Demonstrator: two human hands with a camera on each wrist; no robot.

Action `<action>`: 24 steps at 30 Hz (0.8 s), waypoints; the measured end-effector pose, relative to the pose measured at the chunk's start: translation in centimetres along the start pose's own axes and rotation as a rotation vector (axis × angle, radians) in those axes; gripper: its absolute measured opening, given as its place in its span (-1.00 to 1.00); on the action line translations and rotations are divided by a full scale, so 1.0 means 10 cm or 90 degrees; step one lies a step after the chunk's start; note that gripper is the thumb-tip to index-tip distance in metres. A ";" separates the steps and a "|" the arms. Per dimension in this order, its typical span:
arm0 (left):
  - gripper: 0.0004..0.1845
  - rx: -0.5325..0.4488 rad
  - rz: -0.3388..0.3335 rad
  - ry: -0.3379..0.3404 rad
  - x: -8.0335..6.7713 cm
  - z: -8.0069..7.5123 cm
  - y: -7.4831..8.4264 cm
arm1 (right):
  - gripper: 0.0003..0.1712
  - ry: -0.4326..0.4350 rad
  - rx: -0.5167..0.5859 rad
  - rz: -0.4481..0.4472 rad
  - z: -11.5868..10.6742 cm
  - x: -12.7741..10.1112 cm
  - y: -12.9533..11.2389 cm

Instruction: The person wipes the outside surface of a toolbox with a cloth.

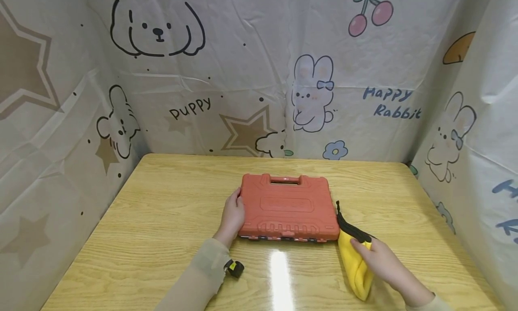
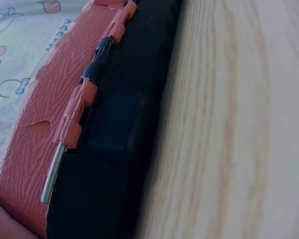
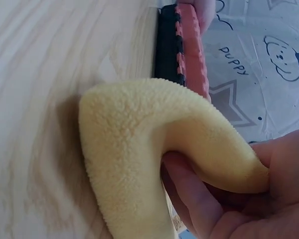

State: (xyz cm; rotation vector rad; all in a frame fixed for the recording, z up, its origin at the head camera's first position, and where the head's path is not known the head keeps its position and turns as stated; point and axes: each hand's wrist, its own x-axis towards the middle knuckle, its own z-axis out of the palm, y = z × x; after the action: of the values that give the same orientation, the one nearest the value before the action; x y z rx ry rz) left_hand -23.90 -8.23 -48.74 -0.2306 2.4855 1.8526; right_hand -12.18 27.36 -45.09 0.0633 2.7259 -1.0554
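Note:
A red plastic carrying case (image 1: 288, 207) with a moulded handle lies flat on the table, its black lower half visible in the left wrist view. My left hand (image 1: 233, 214) holds the case's left side, with part of the hand against the red lid at the lower left of the left wrist view. My right hand (image 1: 382, 262) pinches a yellow fleecy cloth (image 1: 356, 268) with a black band along its upper end, just right of the case. In the right wrist view the cloth (image 3: 134, 129) folds over in a bend, its lower part near the tabletop.
The wooden table (image 1: 174, 189) stands against a printed cloth backdrop (image 1: 243, 68) with side sheets on both sides. A small black device with a yellow mark (image 1: 234, 268) is at the left wrist. Light glares off the table in front of the case.

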 end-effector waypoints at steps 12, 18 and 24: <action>-0.46 -0.007 -0.001 -0.004 0.01 0.00 -0.02 | -0.31 -0.001 0.001 0.031 -0.02 -0.05 0.03; -0.46 -0.009 -0.004 -0.005 0.01 0.00 -0.01 | -0.28 -0.018 -0.006 0.034 -0.03 -0.10 0.02; -0.46 -0.011 -0.002 -0.005 0.01 0.00 -0.01 | -0.29 -0.017 -0.014 0.002 0.00 -0.15 -0.01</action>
State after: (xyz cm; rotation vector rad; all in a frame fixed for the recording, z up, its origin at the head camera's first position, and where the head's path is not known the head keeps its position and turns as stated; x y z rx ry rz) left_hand -23.98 -8.25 -48.81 -0.2260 2.4628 1.8714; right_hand -10.71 27.37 -44.69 0.0490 2.7119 -1.0191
